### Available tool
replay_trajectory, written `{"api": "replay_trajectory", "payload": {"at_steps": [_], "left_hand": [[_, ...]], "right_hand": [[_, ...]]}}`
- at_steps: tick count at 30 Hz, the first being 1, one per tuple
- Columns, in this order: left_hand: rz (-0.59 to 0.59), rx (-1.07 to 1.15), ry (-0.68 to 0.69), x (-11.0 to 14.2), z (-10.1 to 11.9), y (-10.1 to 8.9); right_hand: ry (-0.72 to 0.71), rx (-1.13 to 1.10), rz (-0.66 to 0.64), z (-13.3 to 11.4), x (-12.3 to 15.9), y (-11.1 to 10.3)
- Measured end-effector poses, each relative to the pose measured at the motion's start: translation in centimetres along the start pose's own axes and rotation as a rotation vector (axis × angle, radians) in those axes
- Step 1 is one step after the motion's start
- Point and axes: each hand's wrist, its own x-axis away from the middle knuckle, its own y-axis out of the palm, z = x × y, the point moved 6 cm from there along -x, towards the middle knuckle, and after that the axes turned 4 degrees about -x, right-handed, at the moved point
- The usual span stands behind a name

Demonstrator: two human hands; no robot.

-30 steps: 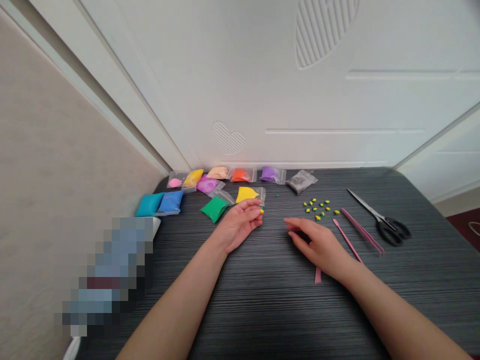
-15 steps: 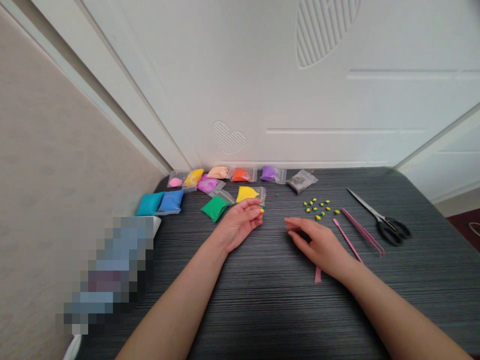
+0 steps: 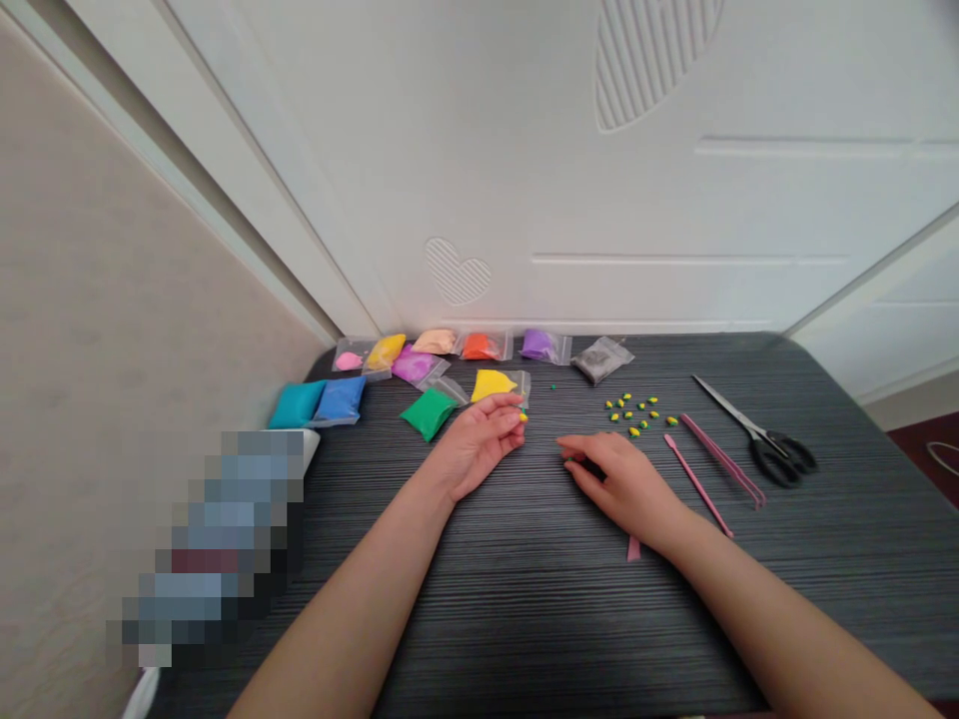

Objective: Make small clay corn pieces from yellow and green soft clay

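Yellow-and-green pieces (image 3: 634, 432), grey-streaked black tabletop (image 3: 524, 599)

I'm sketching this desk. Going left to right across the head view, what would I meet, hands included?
Teal pillow-shaped plastic packet, blue pillow-shaped plastic packet, green plastic packet, left hand, the small yellow-and-green piece it pinches, right hand, metal scissors with black handles.

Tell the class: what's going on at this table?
A person's left hand pinches a small yellow-and-green piece. The right hand is nearby, with a green speck at its fingertips. Similar pieces lie on the dark table beyond that hand, near pink tools and scissors, while bags of coloured material sit toward the back and left.
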Motion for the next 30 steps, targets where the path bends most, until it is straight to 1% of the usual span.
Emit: {"api": "replay_trajectory", "payload": {"at_steps": [5,10,13,15,17,20,25,30], "left_hand": [[0.001,0.006,-0.001,0.0,0.0,0.0],[-0.004,0.009,0.001,-0.1,0.0,-0.1],[-0.017,0.007,0.006,-0.1,0.0,-0.1],[-0.020,0.005,0.005,-0.1,0.0,-0.1],[-0.016,0.007,0.002,0.0,-0.1,-0.1],[-0.004,0.010,-0.002,0.0,0.0,-0.1],[0.004,0.005,-0.015,0.0,-0.1,-0.1],[-0.002,0.000,-0.009,-0.1,-0.1,-0.1]], "right_hand": [[-0.028,0.088,-0.025,-0.7,-0.4,0.5],[-0.035,0.082,-0.048,-0.6,-0.4,0.6],[-0.028,0.040,-0.045,-0.4,-0.2,0.0],[-0.024,0.051,-0.056,-0.4,0.1,-0.6],[-0.030,0.105,-0.093,-0.4,0.4,-1.2],[-0.055,0.189,-0.173,-0.7,0.8,-1.4],[-0.096,0.254,-0.259,-1.4,1.1,-0.6],[-0.058,0.272,-0.283,-1.2,1.1,0.1]]}}
